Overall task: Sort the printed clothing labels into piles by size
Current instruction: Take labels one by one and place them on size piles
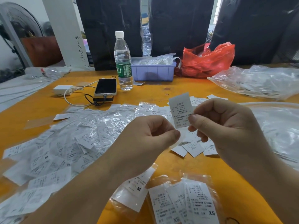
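My right hand [226, 125] pinches a label [181, 109] upright between thumb and forefinger; my left hand [145, 136] pinches a clear sleeve [182, 140] just below it.

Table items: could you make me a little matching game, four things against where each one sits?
Things:
1. water bottle
2. phone
3. red plastic bag
4. XS labels

Places:
A. on a dark power bank
B. nearest the camera, below the hands
C. right of the purple bin
D. left of the purple bin

Pairs: 1-D, 2-A, 3-C, 4-B
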`<state>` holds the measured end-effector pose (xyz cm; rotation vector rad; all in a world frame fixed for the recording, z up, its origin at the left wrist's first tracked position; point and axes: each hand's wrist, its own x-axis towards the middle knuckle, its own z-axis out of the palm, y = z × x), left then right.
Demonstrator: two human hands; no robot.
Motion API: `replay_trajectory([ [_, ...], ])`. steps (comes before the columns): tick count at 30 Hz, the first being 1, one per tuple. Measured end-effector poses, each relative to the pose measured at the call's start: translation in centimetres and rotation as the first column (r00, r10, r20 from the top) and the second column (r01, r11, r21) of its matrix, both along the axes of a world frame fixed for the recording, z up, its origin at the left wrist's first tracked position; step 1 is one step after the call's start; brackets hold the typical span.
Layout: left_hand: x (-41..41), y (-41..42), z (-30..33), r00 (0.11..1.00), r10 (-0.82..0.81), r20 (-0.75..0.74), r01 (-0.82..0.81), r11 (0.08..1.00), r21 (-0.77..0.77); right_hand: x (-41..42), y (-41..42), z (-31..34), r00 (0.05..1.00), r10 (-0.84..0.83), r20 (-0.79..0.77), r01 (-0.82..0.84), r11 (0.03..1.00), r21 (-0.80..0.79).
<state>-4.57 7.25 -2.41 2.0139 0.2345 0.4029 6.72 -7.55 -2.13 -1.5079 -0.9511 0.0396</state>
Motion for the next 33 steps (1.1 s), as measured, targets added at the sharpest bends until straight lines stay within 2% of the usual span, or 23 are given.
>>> replay_trajectory([
  [3,0.0,0.1,0.0,1.000,-0.022,0.008,0.022,1.000,-0.011,0.5,0.0,0.1,0.981,0.089,-0.170,-0.090,0.996,-0.001],
  [12,0.0,0.3,0.0,1.000,-0.019,-0.002,0.019,0.999,-0.026,1.1,0.2,0.4,0.843,0.240,-0.481,-0.259,0.966,0.028],
  [18,0.0,0.2,0.1,1.000,-0.016,0.007,0.016,0.999,-0.038,1.4,0.4,0.3,0.811,0.237,-0.534,-0.269,0.963,0.018],
  [28,-0.1,0.3,0.1,0.998,-0.048,0.026,0.050,0.995,-0.087,0.8,0.7,-0.4,0.811,0.255,-0.527,-0.267,0.962,0.054],
  [33,0.0,0.3,0.1,0.999,-0.039,0.025,0.041,0.996,-0.075,0.6,0.6,-0.3,0.821,0.261,-0.508,-0.297,0.955,0.009],
])
